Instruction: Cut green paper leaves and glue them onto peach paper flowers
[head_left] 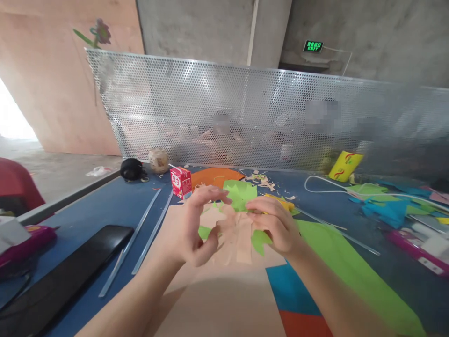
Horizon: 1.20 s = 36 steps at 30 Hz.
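My left hand [199,224] hovers over the beige paper sheet [217,281], its thumb and fingers curved well apart with nothing between them. Its fingertips are close to a jagged green paper cutout [241,193]. My right hand [275,222] has its fingers bent together at the cutout's lower right edge, seemingly pinching it; the thumb is mostly hidden. Beneath the hands, strips of tan paper [243,252] form a trunk-like shape on the sheet. A smaller green leaf piece [260,241] lies below my right hand, and another green piece [204,232] shows behind my left thumb.
On the blue table [115,206] are a red drink carton [181,182], clear glue sticks [147,234], a black phone-like slab [66,276], a large green sheet [343,267], orange paper [217,175] and a yellow roll [345,166]. A perforated metal screen [196,93] stands behind.
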Motion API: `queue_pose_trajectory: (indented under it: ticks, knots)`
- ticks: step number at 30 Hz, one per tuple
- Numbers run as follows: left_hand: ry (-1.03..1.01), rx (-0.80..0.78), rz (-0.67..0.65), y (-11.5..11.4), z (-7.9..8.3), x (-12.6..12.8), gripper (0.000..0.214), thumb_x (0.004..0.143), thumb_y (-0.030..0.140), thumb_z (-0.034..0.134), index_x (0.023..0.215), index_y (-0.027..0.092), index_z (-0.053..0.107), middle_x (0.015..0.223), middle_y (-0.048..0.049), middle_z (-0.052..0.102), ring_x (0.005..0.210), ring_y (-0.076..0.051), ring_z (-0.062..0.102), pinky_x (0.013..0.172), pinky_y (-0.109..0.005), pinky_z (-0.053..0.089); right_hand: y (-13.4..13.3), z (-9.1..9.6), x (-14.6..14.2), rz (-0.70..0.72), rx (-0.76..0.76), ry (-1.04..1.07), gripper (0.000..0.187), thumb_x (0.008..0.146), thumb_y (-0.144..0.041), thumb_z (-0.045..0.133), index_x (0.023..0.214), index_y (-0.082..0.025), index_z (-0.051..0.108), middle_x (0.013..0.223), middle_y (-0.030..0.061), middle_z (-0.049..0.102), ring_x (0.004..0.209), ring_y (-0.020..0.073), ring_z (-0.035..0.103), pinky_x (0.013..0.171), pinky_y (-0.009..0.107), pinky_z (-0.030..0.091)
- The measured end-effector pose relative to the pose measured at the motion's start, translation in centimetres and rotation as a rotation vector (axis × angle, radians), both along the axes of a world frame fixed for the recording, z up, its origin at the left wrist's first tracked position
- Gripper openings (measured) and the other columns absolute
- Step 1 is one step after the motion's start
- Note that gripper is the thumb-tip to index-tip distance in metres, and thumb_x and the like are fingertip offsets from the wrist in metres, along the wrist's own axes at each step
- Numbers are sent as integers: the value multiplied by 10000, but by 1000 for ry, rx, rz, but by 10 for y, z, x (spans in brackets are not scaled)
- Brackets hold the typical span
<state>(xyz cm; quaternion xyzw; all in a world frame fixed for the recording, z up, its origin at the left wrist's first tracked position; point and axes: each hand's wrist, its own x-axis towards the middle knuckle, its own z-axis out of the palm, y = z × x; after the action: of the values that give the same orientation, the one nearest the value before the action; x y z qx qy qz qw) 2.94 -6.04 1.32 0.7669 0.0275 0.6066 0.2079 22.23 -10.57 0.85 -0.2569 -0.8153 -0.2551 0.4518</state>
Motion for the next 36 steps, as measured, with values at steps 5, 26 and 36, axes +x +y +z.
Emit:
queue_pose_trajectory:
  ticks: [5, 26, 36]
  knots:
    - [147, 56, -62, -6, -3, 0, 658, 557, 116, 499, 1190, 216, 349, 1129, -124, 468, 950, -281, 508, 816, -508, 407, 0, 0, -1, 9, -31, -22, 247, 772, -75, 483, 972, -217, 451, 979, 85, 571, 964, 192, 531, 776, 380, 478]
    - [159, 85, -47, -3, -1, -2, 635, 579, 120, 507, 1188, 211, 353, 1070, -114, 464, 933, -271, 494, 809, -487, 404, 2, -1, -1, -15, -42, -51, 265, 771, -66, 492, 988, -210, 442, 969, 74, 561, 962, 185, 516, 781, 363, 473]
    - [173, 120, -50, -4, -2, 0, 589, 601, 148, 513, 1175, 181, 380, 1063, -118, 496, 915, -259, 520, 807, -481, 400, 1, 1, 0, 3, -37, -64, 225, 789, -82, 478, 992, -178, 461, 968, 87, 566, 979, 188, 509, 788, 359, 474]
